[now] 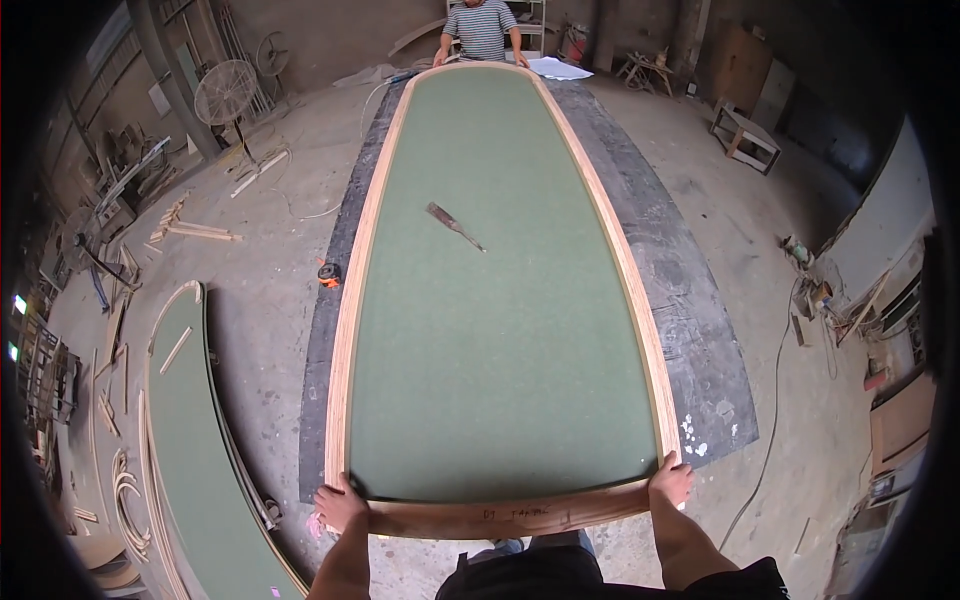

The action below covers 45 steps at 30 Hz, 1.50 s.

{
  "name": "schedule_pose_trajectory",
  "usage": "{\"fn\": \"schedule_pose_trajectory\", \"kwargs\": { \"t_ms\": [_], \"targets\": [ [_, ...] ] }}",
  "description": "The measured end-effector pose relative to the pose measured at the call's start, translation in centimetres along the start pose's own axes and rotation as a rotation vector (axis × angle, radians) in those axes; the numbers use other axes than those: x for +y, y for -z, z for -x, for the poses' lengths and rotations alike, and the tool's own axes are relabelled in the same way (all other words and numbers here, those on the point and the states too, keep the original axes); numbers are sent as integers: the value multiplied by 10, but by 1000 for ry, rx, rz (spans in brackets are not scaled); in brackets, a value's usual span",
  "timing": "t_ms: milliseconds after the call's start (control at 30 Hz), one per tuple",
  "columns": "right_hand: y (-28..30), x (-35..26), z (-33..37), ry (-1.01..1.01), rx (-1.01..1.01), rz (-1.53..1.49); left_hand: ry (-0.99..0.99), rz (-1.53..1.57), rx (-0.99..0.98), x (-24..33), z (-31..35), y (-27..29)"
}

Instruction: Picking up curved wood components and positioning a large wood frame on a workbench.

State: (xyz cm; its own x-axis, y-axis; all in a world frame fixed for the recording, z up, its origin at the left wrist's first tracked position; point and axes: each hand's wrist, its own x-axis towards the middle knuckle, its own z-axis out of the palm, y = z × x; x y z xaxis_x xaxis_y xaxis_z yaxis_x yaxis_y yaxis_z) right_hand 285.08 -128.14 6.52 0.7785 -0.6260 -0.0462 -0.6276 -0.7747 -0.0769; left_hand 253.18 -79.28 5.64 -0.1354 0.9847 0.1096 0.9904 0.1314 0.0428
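Note:
A long green panel (500, 330) edged with a pale wooden frame (630, 262) lies on a dark worktable (700, 330). Its far end is rounded. My left hand (342, 507) grips the near left corner of the frame, fingers bent over the edge. At the near right corner, my right hand (672, 481) clasps the frame in the same way. Between them runs the brown wooden end piece (510, 515), with handwriting on its face. A brush-like tool with a dark flat end and thin handle (455, 226) rests on the green surface.
At the far end a person in a striped shirt (480, 32) has both hands on the frame. An orange and black tape measure (328, 273) sits by the left table edge. A second curved green panel (205, 450), wood strips (195, 232) and a standing fan (226, 95) are on the left.

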Motion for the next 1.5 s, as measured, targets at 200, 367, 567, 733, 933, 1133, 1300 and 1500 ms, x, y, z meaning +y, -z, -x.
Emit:
{"fn": "schedule_pose_trajectory", "kwargs": {
  "t_ms": [200,367,567,733,933,1133,1300,1500],
  "targets": [
    [3,1,-1,-6,-8,12,-15,0,4,2,1,-3],
    [5,-6,2,9,-19,-8,2,1,32,0,1,0],
    [2,0,0,39,-12,-25,15,49,-24,9,2,11],
    [0,6,-5,31,-77,17,9,126,-45,8,1,16],
    [14,-5,12,55,-118,-38,36,142,-38,-8,-2,15],
    [-20,23,-7,275,139,3,8,154,-41,3,0,18],
    [-5,12,-11,22,-62,-11,-4,156,-89,7,-4,17],
    [-1,-11,2,10,-26,9,34,59,-20,0,-4,7]
  ]
}}
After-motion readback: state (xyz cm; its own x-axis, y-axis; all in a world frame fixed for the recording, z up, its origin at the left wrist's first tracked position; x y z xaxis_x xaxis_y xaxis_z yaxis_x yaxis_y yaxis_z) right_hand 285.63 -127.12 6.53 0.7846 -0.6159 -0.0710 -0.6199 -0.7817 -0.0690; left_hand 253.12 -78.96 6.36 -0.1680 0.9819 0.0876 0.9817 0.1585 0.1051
